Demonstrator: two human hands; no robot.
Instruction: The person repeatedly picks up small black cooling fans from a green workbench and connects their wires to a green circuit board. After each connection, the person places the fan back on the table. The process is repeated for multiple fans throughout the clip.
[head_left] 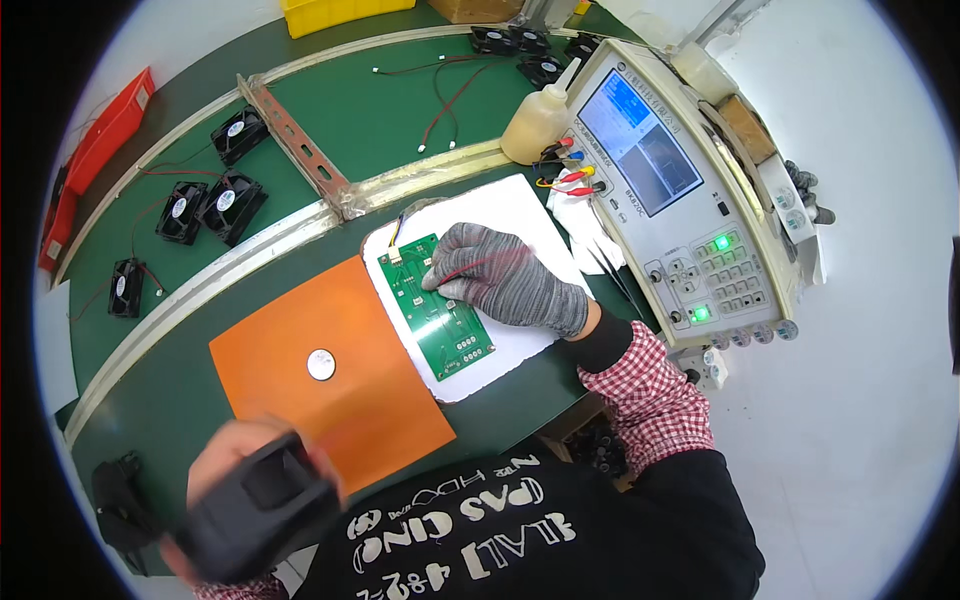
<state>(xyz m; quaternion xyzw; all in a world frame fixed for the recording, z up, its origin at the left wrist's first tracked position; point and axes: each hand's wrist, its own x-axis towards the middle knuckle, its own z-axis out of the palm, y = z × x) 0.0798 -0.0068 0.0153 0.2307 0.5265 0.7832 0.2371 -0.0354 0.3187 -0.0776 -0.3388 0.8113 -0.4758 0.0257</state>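
My left hand (235, 450), bare and blurred by motion, is wrapped round a black cooling fan (265, 505) close to the camera. The fan is smeared and shows mostly its edge. My right hand (495, 275), in a grey knitted glove, is closed with its fingertips against a green circuit board (425, 325). A thin red wire (470, 268) runs across that glove from the pinched fingertips, which hide its end. The board lies on a white pad (530, 220), with a small wire connector (394, 255) plugged in at its far left corner.
Left of the pad lies an orange sheet (270, 340) bearing a white disc (321, 364). A test instrument (690, 200), tweezers (622, 280) and a squeeze bottle (538, 125) stand or lie at right. Several fans (232, 205) sit beyond a metal rail (295, 145).
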